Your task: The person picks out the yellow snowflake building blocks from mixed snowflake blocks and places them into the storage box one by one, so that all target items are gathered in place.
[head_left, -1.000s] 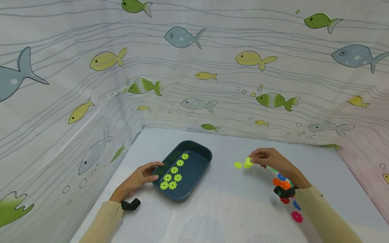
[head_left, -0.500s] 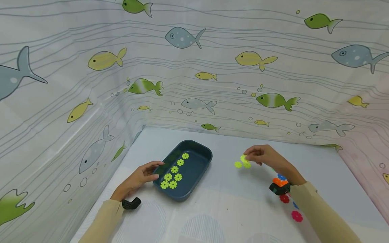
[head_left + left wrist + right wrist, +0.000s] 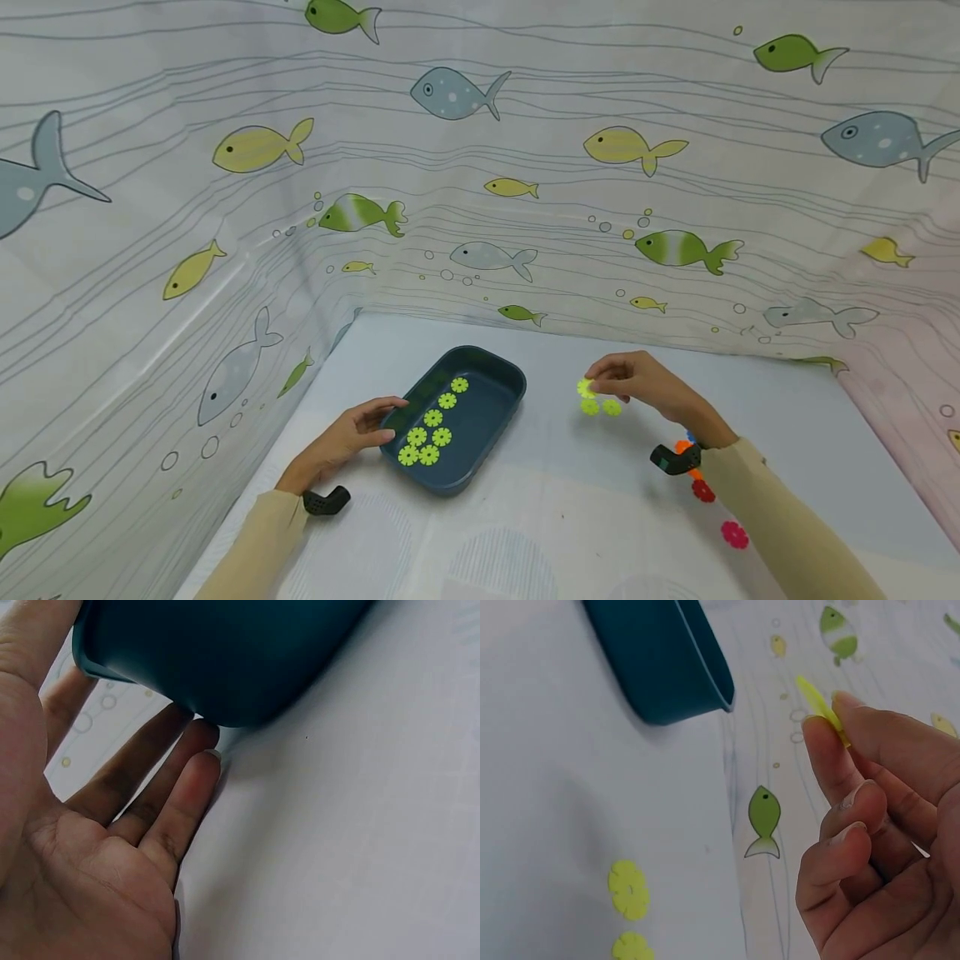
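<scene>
My left hand touches the left edge of a dark blue-green tray. Its thumb and index fingertip lie at the rim; in the left wrist view, other fingers extend against the outer wall. Several yellow-green notched plastic discs lie along the tray's left side, one of them a disc in the middle. To the right of the tray, my right hand pinches another yellow-green disc between thumb and index finger, its other fingers curled. Below it on the table are two more discs, a left one and a right one.
Orange, blue and red discs, including a dark red disc and a pinkish-red disc, lie at the right, partly hidden by my right forearm. A fish-printed curtain encloses the white table at the back and sides.
My right hand has moved left with the pinched disc, from over the right loose disc to above the left one. My left hand stays at the tray.
</scene>
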Available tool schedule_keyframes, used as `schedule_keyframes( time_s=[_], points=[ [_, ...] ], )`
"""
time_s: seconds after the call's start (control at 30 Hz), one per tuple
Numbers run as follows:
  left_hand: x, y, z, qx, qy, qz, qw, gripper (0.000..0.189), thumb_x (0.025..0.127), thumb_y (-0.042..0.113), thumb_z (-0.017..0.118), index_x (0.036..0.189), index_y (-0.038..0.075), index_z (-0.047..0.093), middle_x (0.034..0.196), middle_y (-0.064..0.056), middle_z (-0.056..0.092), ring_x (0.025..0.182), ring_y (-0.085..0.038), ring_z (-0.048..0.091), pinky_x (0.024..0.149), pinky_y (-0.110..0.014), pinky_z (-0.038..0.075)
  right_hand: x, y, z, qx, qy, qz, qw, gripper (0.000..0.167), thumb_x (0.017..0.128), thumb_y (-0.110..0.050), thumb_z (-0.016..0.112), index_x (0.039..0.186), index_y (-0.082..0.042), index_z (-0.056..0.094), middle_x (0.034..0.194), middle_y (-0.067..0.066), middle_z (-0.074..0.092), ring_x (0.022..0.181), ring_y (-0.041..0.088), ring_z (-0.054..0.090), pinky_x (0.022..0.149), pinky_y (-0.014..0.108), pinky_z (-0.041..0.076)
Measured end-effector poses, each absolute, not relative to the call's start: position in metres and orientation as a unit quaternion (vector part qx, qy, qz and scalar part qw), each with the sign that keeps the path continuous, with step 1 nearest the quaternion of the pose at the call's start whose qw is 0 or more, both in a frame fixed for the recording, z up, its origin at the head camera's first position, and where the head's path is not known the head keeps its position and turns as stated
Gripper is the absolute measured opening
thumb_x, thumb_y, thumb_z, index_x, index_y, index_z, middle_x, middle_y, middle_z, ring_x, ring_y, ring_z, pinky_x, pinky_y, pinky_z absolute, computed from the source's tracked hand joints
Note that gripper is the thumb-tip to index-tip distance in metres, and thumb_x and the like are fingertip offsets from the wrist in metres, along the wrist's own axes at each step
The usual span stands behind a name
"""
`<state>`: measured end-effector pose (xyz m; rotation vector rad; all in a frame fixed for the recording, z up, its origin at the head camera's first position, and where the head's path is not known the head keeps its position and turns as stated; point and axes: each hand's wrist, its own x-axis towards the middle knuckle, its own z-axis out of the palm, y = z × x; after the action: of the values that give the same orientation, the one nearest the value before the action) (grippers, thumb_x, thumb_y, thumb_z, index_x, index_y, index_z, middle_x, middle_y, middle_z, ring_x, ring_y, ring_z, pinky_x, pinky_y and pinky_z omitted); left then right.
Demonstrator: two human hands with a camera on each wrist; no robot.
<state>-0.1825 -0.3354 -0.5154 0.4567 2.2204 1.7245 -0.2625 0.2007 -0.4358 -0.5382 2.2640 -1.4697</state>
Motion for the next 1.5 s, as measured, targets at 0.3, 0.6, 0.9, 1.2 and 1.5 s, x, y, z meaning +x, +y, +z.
schedule_keyframes(
  time_s=[0.3,0.6,0.9,1.2,1.5],
  points=[
    [-0.184,-0.336,-0.517,0.162,0.774,0.595,0.145,0.051,0.100,0.012,0.069,0.148,0.018,0.054,0.159,-0.011,0.042,0.150,-0.039,0.028,0.104,-0.018,0.040,-0.266,0.186,-0.431,-0.204,0.805,-0.521,0.201,0.029,0.094,-0.031,0.078,0.114,-0.010,0.074,0.104,0.012,0.073,0.083,0.024,0.059,0.061,0.028,0.047],
    [-0.185,-0.335,-0.516,0.164,0.774,0.594,0.146,0.051,0.100,0.013,0.069,0.148,0.017,0.054,0.159,-0.012,0.041,0.150,-0.041,0.027,0.104,-0.019,0.040,-0.270,0.173,-0.425,-0.217,0.800,-0.518,0.210,0.029,0.093,-0.030,0.079,0.113,-0.010,0.074,0.102,0.013,0.072,0.083,0.025,0.058,0.062,0.029,0.047],
    [-0.185,-0.335,-0.515,0.155,0.780,0.587,0.149,0.051,0.100,0.015,0.070,0.149,0.019,0.054,0.159,-0.010,0.042,0.151,-0.039,0.027,0.106,-0.022,0.040,-0.273,0.163,-0.426,-0.232,0.788,-0.525,0.221,0.026,0.094,-0.027,0.079,0.113,-0.010,0.075,0.104,0.012,0.073,0.084,0.026,0.059,0.060,0.027,0.046],
    [-0.184,-0.336,-0.516,0.149,0.780,0.589,0.154,0.051,0.100,0.015,0.069,0.148,0.022,0.054,0.160,-0.007,0.040,0.151,-0.034,0.027,0.105,-0.020,0.039,-0.278,0.147,-0.430,-0.253,0.781,-0.524,0.228,0.025,0.094,-0.027,0.078,0.113,-0.011,0.075,0.106,0.011,0.074,0.084,0.025,0.061,0.060,0.027,0.046],
    [-0.182,-0.335,-0.514,0.150,0.780,0.589,0.152,0.051,0.100,0.014,0.069,0.149,0.021,0.053,0.160,-0.007,0.041,0.151,-0.036,0.028,0.106,-0.023,0.039,-0.278,0.128,-0.429,-0.277,0.778,-0.515,0.231,0.022,0.094,-0.024,0.079,0.111,-0.012,0.076,0.103,0.009,0.075,0.079,0.024,0.060,0.060,0.028,0.046]
  ],
)
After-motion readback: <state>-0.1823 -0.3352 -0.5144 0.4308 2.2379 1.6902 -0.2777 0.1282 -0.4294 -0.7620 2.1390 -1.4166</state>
